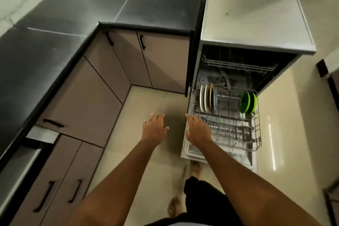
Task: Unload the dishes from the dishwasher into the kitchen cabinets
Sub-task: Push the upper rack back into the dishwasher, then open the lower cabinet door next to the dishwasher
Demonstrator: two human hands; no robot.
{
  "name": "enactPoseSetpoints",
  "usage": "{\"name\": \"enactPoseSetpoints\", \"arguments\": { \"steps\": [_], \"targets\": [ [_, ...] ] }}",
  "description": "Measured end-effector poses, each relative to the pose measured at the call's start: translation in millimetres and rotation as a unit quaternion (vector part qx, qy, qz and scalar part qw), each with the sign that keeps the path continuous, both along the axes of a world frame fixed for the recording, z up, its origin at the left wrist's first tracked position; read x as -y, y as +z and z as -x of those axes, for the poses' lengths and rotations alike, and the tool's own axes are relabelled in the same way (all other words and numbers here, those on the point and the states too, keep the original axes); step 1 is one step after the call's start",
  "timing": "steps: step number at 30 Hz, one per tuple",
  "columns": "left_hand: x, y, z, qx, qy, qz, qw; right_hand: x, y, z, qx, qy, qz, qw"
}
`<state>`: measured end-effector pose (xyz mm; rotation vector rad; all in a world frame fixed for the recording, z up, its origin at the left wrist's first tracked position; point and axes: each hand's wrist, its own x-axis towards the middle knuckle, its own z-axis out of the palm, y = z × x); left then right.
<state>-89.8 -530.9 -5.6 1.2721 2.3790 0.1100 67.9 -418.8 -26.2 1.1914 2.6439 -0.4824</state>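
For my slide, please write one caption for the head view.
Empty hands reach toward a pulled-out dishwasher rack holding plates.

The counter (55,24) is showing dark grey to black, with pale streaks of reflected light running across it. The cabinet doors (102,86) below it are looking a dull pinkish beige, each carrying a black handle (142,42). The floor (146,104) is glowing in pale cream tile. The dishwasher (253,16) is showing a light silver-grey top, and its lower rack (256,134) is showing as pale grey wire. In that rack, the upright plates (205,100) are showing white with one yellowish among them, and the two bowls (247,102) are standing out in bright green.
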Motion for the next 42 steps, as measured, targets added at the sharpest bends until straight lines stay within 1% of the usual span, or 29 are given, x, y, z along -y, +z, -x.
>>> {"name": "enactPoseSetpoints", "arguments": {
  "steps": [2, 4, 6, 9, 12, 15, 19, 21, 25, 28, 33, 38, 42],
  "targets": [
    [-8.5, 8.6, 14.2, 0.01, 0.014, -0.001, 1.0, -17.5, 5.7, 6.4, 0.013, 0.023, -0.001, 1.0],
    [-23.4, 18.8, 29.3, 0.025, 0.041, -0.002, 0.999, -46.8, 10.7, 16.2, 0.034, 0.041, -0.022, 0.998],
    [-38.4, 27.4, 43.3, 0.057, 0.069, -0.008, 0.996, -72.5, 15.8, 27.3, 0.048, 0.044, -0.03, 0.997],
    [-64.4, 45.2, 70.9, 0.087, 0.1, -0.034, 0.991, -101.1, 28.8, 51.9, 0.048, 0.054, -0.035, 0.997],
    [-76.7, 59.7, 91.9, 0.097, 0.125, -0.065, 0.985, -114.8, 37.6, 82.4, 0.03, 0.069, -0.018, 0.997],
    [-80.9, 71.4, 114.4, 0.085, 0.136, -0.083, 0.984, -129.3, 50.0, 122.0, -0.003, 0.08, 0.014, 0.997],
    [-84.4, 75.6, 151.2, 0.088, 0.141, -0.089, 0.982, -142.1, 63.6, 172.4, -0.044, 0.053, 0.062, 0.996],
    [-88.6, 74.8, 173.5, 0.099, 0.14, -0.085, 0.981, -147.7, 66.6, 195.0, -0.054, 0.045, 0.083, 0.994],
    [-106.1, 69.5, 247.9, 0.115, 0.139, -0.077, 0.981, -159.2, 69.4, 252.1, -0.068, 0.02, 0.093, 0.993],
    [-122.6, 68.5, 298.9, 0.122, 0.114, -0.066, 0.984, -164.7, 71.0, 287.4, -0.069, -0.019, 0.1, 0.992],
    [-131.9, 59.6, 379.3, 0.131, 0.074, -0.042, 0.988, -168.6, 70.5, 353.5, -0.075, -0.056, 0.098, 0.991],
    [-138.0, 55.2, 423.4, 0.148, 0.051, -0.026, 0.987, -165.1, 67.5, 388.5, -0.076, -0.094, 0.114, 0.986],
    [-169.2, 54.1, 450.9, 0.166, 0.043, -0.042, 0.984, -177.8, 60.3, 410.0, -0.078, -0.119, 0.129, 0.981]
  ]
}}
